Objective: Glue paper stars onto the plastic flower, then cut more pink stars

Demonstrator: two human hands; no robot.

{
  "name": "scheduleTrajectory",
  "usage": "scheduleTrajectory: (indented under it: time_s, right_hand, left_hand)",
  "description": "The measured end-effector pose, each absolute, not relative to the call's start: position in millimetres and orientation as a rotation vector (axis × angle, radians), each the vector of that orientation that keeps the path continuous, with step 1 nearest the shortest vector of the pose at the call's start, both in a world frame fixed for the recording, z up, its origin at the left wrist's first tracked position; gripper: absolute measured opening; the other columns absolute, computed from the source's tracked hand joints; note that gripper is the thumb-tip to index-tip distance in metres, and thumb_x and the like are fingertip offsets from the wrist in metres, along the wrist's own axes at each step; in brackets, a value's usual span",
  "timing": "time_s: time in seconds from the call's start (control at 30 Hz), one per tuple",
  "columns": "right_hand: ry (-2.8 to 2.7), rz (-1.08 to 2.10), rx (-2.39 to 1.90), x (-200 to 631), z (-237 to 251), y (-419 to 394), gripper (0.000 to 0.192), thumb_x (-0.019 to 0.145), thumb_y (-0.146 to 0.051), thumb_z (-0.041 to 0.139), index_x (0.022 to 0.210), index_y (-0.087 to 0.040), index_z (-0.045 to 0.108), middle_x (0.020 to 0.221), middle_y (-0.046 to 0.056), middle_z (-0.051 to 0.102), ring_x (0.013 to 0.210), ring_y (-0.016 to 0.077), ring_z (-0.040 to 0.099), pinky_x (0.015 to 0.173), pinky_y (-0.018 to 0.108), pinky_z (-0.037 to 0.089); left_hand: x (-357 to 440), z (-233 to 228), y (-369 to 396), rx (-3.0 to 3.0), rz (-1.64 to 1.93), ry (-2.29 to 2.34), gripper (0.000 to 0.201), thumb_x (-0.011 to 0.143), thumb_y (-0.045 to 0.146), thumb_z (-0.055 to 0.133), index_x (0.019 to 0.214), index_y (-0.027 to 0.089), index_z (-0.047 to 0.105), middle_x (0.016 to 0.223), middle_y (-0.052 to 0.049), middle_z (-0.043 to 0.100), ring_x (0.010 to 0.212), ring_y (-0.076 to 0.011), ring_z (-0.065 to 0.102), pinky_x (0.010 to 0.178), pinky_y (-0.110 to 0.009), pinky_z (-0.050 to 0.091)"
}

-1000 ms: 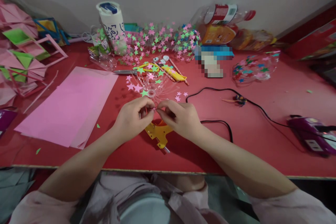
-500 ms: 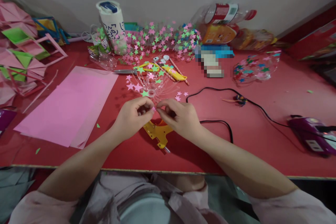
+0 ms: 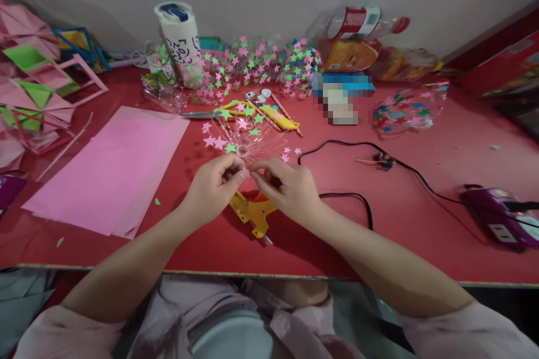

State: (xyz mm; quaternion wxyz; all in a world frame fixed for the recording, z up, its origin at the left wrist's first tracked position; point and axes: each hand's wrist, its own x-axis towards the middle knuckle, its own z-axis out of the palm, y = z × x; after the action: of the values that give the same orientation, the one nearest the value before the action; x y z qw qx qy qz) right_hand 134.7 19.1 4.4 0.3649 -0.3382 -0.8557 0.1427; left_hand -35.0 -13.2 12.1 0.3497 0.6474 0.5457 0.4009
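Note:
A small pink paper star sits pinched between the thumb and fingers of my left hand. Close beside it, my right hand is closed in a pinch; whatever its fingertips hold is too small to make out. Under both hands lies a yellow hot glue gun, partly hidden by my right hand. Just beyond my fingertips is a cut clear plastic bottle piece, spread out in strips with green and pink stars on it. Loose pink stars lie to its right.
Behind are scissors, a yellow utility knife and star-covered clear plastic pieces. Pink paper sheets lie left. A black cord runs to a purple power strip at right. A white tumbler stands at the back.
Both hands stay almost in place, with the pink star shifted very slightly upward. The other things on the table have not visibly moved.

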Motion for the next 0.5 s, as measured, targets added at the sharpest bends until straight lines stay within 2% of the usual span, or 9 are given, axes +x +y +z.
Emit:
scheduleTrajectory:
  time_s: [0.27, 0.5]
  right_hand:
    - [-2.200, 0.365, -0.890, 134.4, 5.1, 18.8, 0.018, 0.089, -0.022, 0.050, 0.091, -0.015, 0.066, 0.054, -0.004, 0.057, 0.042, 0.0051, 0.045, 0.048, 0.017, 0.036]
    - [-2.216, 0.332, -0.873, 134.5, 2.9, 18.6, 0.022, 0.090, -0.023, 0.049, 0.094, -0.013, 0.068, 0.057, -0.001, 0.062, 0.044, 0.0058, 0.049, 0.049, 0.018, 0.037]
  left_hand:
    - [-34.9, 12.8, -12.7, 1.687, 1.076, 1.477, 0.010, 0.080, 0.025, 0.054, 0.072, 0.018, 0.053, 0.065, 0.003, 0.052, 0.063, -0.0097, 0.048, 0.057, -0.021, 0.039]
    - [-35.6, 10.5, -12.0, 1.730, 1.067, 1.463, 0.013, 0.084, 0.025, 0.049, 0.073, 0.018, 0.051, 0.065, 0.004, 0.050, 0.060, -0.0086, 0.045, 0.057, -0.021, 0.037]
